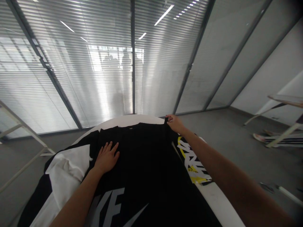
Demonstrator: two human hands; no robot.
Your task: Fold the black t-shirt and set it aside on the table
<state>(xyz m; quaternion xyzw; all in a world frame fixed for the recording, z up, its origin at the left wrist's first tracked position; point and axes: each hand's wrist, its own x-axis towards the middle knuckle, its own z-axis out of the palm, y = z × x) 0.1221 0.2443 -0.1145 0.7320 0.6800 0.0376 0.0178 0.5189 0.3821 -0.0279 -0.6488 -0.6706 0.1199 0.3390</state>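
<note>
A black T-shirt point(146, 157) with large grey print lies spread over a white rounded table point(220, 201), its neckline at the far side. My left hand point(107, 157) rests flat on the shirt's upper left part, fingers spread. At the far right shoulder, my right hand point(174, 122) pinches the black cloth and lifts a small fold of it. Beneath my right forearm lies a black garment with white and yellow print point(191, 160), partly hidden. A crumpled white cloth point(68, 167) lies left of my left hand, on other black fabric.
Glass partitions with blinds point(106, 78) stand behind the table. A white metal frame point(26, 129) rises at left. On the right are another table point(287, 100) and a person's striped trouser leg point(284, 139). Grey floor point(224, 126) surrounds the table.
</note>
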